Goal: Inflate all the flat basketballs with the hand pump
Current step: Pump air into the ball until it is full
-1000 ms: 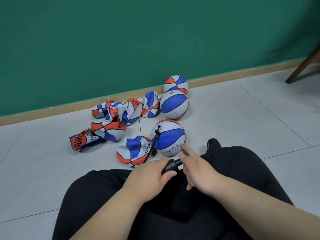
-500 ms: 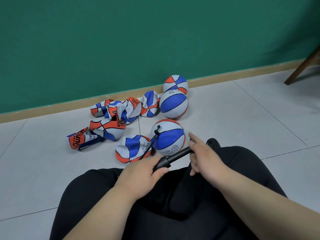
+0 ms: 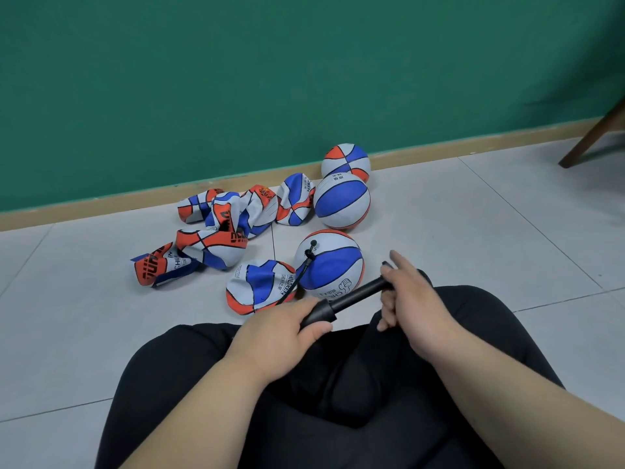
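A black hand pump [image 3: 348,298] lies across my lap, its rod drawn out. My left hand [image 3: 280,336] grips the pump barrel. My right hand [image 3: 411,299] grips the handle end, index finger straight. A thin black hose [image 3: 302,270] runs from the pump to the valve of a round blue, white and orange basketball [image 3: 333,264] on the floor just ahead. A flat basketball [image 3: 258,286] lies to its left. Several more flat ones [image 3: 223,228] are heaped farther left. Two inflated balls [image 3: 341,201] sit near the wall.
I sit on a grey tiled floor [image 3: 473,231] with black trousers [image 3: 338,401] in the foreground. A green wall [image 3: 270,79] with a tan skirting board runs behind the balls. A dark wooden furniture leg [image 3: 592,137] stands at the far right.
My right hand has pulled the handle up and to the right, drawing the rod out of the barrel. The left hand stays on the barrel.
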